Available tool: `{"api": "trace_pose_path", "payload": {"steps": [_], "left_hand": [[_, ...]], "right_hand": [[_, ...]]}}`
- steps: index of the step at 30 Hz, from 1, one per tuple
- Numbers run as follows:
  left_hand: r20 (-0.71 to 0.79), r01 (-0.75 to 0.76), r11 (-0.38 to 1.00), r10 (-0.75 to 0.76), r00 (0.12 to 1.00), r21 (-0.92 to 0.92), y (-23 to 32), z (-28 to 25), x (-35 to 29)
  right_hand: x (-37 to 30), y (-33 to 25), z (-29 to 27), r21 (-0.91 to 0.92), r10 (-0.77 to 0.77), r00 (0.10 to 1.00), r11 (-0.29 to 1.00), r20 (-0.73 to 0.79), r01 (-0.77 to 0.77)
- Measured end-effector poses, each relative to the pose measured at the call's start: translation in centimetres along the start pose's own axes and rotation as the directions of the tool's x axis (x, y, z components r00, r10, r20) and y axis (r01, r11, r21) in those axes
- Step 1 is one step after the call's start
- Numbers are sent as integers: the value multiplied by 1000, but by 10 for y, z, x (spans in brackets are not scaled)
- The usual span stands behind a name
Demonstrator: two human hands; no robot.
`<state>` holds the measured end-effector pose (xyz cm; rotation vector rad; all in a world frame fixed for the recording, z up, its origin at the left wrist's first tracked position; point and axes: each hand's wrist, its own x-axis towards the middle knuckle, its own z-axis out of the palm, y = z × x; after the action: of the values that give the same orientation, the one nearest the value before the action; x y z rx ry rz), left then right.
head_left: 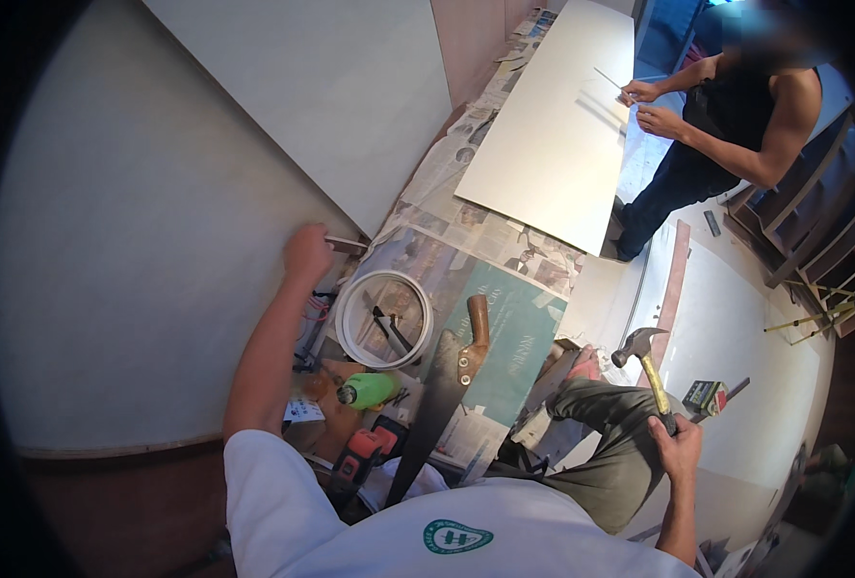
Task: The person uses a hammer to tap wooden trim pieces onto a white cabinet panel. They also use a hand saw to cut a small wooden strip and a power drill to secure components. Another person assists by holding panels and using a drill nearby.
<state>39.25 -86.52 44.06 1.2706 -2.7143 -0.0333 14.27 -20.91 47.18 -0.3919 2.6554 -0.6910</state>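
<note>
My right hand [678,447] is closed round the dark grip of a claw hammer [652,371], which has a yellow shaft and a metal head pointing up, held beside my bent knee. Out to the left, my left hand [309,252] is closed by the lower corner of a large pale panel [322,96]. A short, thin, light-coloured piece [344,245] sticks out at its fingers; I cannot make out what it is. On the newspaper-covered bench between my hands lies a handsaw [437,405] with a brown wooden handle.
A white roll of edging [341,332] lies near a green bottle [368,389] and a red-and-black power tool [362,458]. Beyond is a long white board [543,135], where a co-worker [736,125] stands holding a thin rod. Wooden chairs [813,222] stand at right.
</note>
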Motion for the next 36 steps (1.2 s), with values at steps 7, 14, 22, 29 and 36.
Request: {"api": "trace_pose_path", "payload": {"steps": [7, 14, 22, 29, 36], "left_hand": [[-68, 177, 976, -187, 980, -127, -2, -27, -19], [-28, 340, 874, -372, 928, -348, -14, -18, -9], [37, 474, 810, -493, 869, -344, 1, 4, 11], [-77, 326, 933, -340, 937, -150, 9, 4, -3], [-289, 318, 895, -409, 866, -313, 26, 40, 2]], "right_hand": [[3, 12, 6, 71, -24, 999, 997, -26, 26], [6, -2, 7, 43, -102, 994, 994, -50, 104], [7, -8, 3, 27, -78, 997, 997, -4, 78], [9, 1, 7, 82, -75, 997, 994, -1, 75], [9, -1, 5, 26, -64, 998, 998, -7, 65]]}}
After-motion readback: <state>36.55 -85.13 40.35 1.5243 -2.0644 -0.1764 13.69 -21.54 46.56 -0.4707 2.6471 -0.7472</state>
